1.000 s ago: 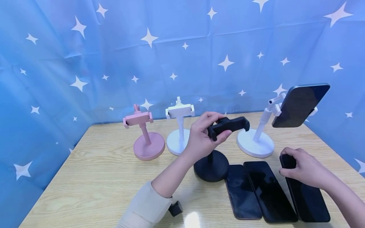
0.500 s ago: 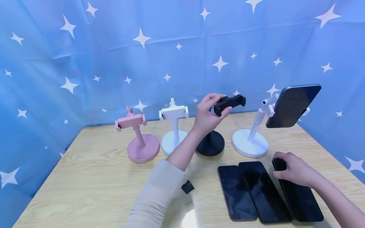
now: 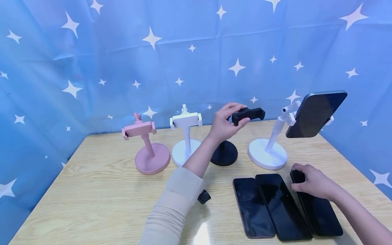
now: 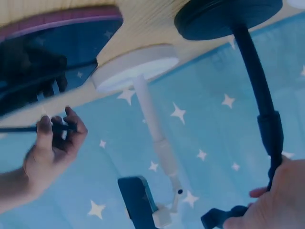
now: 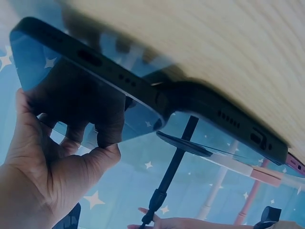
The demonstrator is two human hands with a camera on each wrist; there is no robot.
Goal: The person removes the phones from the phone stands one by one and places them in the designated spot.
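Note:
My left hand (image 3: 225, 123) grips the clamp head of a black phone stand (image 3: 248, 115), with thumb and fingers around it. The stand's round base (image 3: 225, 154) is on the table between two white stands. In the left wrist view, its dark pole (image 4: 257, 81) runs from the base to the hand. My right hand (image 3: 315, 182) holds the far end of the rightmost smartphone (image 3: 324, 217). The right wrist view shows the thumb and fingers (image 5: 107, 155) on that phone's edges. To its left lie a middle phone (image 3: 283, 206) and a smaller phone (image 3: 254, 207), screens up.
A pink phone stand (image 3: 153, 160) and a white one (image 3: 185, 120) stand at the left back. At the right back, another white stand (image 3: 267, 154) carries a smartphone (image 3: 315, 115). A starry blue curtain (image 3: 183, 51) hangs behind the wooden table (image 3: 92, 190).
My left hand has moved the black stand away from me, back into line with the other stands. My right hand stays on the rightmost smartphone. The head view has shifted slightly.

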